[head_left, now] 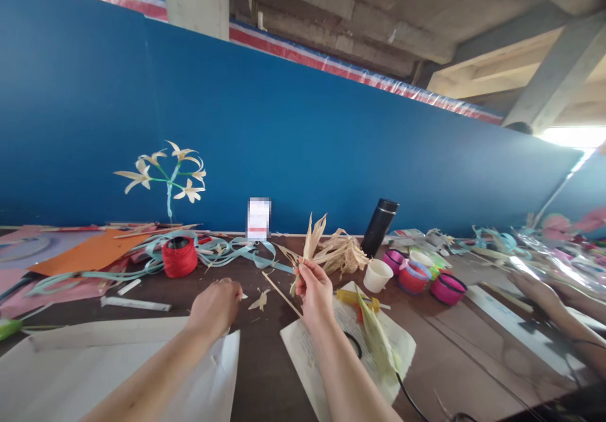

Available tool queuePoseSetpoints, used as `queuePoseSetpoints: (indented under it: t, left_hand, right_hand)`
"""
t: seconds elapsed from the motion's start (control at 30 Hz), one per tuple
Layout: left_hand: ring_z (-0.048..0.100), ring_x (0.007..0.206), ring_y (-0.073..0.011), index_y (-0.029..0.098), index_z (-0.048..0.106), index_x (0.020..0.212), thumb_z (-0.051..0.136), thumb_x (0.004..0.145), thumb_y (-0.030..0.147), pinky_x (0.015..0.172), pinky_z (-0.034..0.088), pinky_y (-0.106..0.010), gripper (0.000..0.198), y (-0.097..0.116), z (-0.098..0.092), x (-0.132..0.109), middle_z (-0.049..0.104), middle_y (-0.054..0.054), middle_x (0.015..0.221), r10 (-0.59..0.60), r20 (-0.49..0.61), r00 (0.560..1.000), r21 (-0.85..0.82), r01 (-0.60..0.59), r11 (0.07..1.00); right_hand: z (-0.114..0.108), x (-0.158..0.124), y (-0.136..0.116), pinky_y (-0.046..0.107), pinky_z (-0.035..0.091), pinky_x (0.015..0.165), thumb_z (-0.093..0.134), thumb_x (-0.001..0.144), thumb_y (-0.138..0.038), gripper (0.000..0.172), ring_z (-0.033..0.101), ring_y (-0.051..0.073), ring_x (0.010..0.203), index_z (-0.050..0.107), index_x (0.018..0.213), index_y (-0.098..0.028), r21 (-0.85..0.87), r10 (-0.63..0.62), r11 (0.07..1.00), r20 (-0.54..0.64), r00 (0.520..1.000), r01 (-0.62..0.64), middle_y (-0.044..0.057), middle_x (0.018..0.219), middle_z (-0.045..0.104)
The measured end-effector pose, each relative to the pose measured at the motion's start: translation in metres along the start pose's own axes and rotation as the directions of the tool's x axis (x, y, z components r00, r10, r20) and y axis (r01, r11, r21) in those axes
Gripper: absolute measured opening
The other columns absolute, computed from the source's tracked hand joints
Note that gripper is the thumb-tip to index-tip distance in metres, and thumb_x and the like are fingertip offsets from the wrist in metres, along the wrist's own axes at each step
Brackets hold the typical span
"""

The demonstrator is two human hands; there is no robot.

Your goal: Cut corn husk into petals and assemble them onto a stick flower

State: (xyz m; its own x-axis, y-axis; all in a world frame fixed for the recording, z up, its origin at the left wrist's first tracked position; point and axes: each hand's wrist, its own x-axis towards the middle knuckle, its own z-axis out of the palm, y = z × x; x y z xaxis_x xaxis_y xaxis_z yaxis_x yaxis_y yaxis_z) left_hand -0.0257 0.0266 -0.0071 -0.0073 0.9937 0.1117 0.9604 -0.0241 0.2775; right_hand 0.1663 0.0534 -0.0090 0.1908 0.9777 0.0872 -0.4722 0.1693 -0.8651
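Note:
My right hand [314, 288] pinches the base of a dried corn husk [313, 238], whose pale pointed strips stand upright above the fingers. To its left, my left hand [215, 305] is closed just above the table. A tiny pale bit shows by its fingertips; whether the fingers hold it I cannot tell. On the table between the hands lies a torn husk scrap [259, 299]. A thin stick [283, 294] slants toward my right wrist. Behind the right hand a heap of dried husks [344, 252] is spread out.
Left stand a red twine spool [178, 258], light-blue ribbon [231, 252] and a husk-flower stem [170, 188]. Right are a black flask [380, 228], a white cup [377, 275], a yellow glue gun [357, 299] and a green husk [379, 340]. Another person's hand [534, 289] is far right.

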Motion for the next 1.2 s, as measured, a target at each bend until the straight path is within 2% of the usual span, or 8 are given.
queuePoseSetpoints:
  t: [0.17,0.33,0.43,0.57,0.77,0.93,1.07,1.2]
  left_hand:
    - [0.056,0.080,-0.0176,0.025,0.064,0.084,0.052,0.073,0.030,0.063,0.036,-0.025,0.016,0.002,0.008,0.002,0.062,-0.004,0.088,0.017,-0.008,1.000,0.008,-0.016,1.000]
    - [0.054,0.085,-0.0159,0.029,0.065,0.081,0.047,0.077,0.023,0.067,0.036,-0.024,0.019,0.015,0.012,0.001,0.059,-0.001,0.084,0.227,-0.002,0.974,-0.030,-0.227,0.973]
    - [0.053,0.086,-0.0167,0.030,0.066,0.080,0.046,0.077,0.019,0.065,0.035,-0.024,0.023,0.020,0.012,0.001,0.056,-0.002,0.081,0.285,0.028,0.958,-0.011,-0.285,0.958]
    - [0.052,0.085,-0.0168,0.030,0.066,0.081,0.046,0.075,0.016,0.064,0.034,-0.024,0.025,0.019,0.011,-0.001,0.056,-0.002,0.081,0.256,0.040,0.966,-0.016,-0.255,0.967]
    - [0.053,0.084,-0.0153,0.029,0.066,0.080,0.045,0.076,0.018,0.063,0.034,-0.023,0.024,0.021,0.010,-0.001,0.058,-0.001,0.082,0.238,0.007,0.971,-0.070,-0.237,0.969]
    - [0.054,0.081,-0.0157,0.028,0.065,0.077,0.044,0.078,0.024,0.064,0.033,-0.024,0.021,0.007,0.007,0.006,0.059,-0.001,0.081,0.171,-0.043,0.984,-0.049,-0.173,0.984]
    - [0.055,0.079,-0.0154,0.027,0.065,0.078,0.046,0.078,0.026,0.063,0.034,-0.024,0.019,-0.012,0.002,0.011,0.060,-0.001,0.081,0.107,-0.041,0.993,-0.046,-0.109,0.993]
    - [0.056,0.078,-0.0156,0.028,0.065,0.078,0.045,0.078,0.027,0.061,0.034,-0.024,0.020,-0.021,-0.002,0.013,0.062,-0.001,0.083,0.081,-0.019,0.997,-0.040,-0.082,0.996]
  right_hand:
    - [0.001,0.002,0.000,0.014,0.031,0.034,0.070,0.063,-0.027,0.028,0.043,0.005,0.041,0.063,0.085,-0.013,0.000,0.035,0.999,-0.028,0.999,-0.035,0.002,0.061,0.061]
    - [0.003,0.001,0.002,0.015,0.030,0.032,0.071,0.062,-0.029,0.028,0.042,0.005,0.039,0.064,0.083,-0.013,-0.012,0.053,0.999,-0.007,0.999,-0.053,0.000,0.059,0.060]
    - [0.001,0.002,0.000,0.015,0.029,0.033,0.071,0.061,-0.028,0.027,0.042,0.005,0.039,0.064,0.083,-0.013,-0.005,0.040,0.999,-0.022,0.999,-0.040,0.001,0.060,0.061]
    - [-0.007,0.007,-0.013,0.013,0.031,0.035,0.071,0.063,-0.025,0.024,0.042,0.003,0.041,0.064,0.084,-0.014,0.109,-0.001,0.994,-0.053,0.999,0.007,0.000,0.062,0.062]
    - [-0.025,0.019,-0.031,0.009,0.034,0.037,0.071,0.062,-0.019,0.026,0.044,0.001,0.043,0.064,0.087,-0.018,0.329,0.008,0.944,-0.113,0.994,0.030,-0.003,0.065,0.062]
    - [-0.025,0.019,-0.025,0.009,0.035,0.037,0.071,0.063,-0.020,0.026,0.045,0.001,0.043,0.064,0.088,-0.019,0.305,0.024,0.952,-0.111,0.994,0.011,-0.003,0.065,0.062]
    - [-0.020,0.016,-0.021,0.009,0.034,0.037,0.069,0.065,-0.019,0.023,0.044,0.001,0.043,0.064,0.087,-0.018,0.286,0.029,0.958,-0.075,0.997,-0.006,-0.002,0.065,0.062]
    - [-0.018,0.015,-0.020,0.009,0.034,0.036,0.070,0.064,-0.018,0.023,0.043,0.001,0.042,0.064,0.087,-0.017,0.267,0.043,0.963,-0.064,0.997,-0.024,-0.002,0.063,0.062]
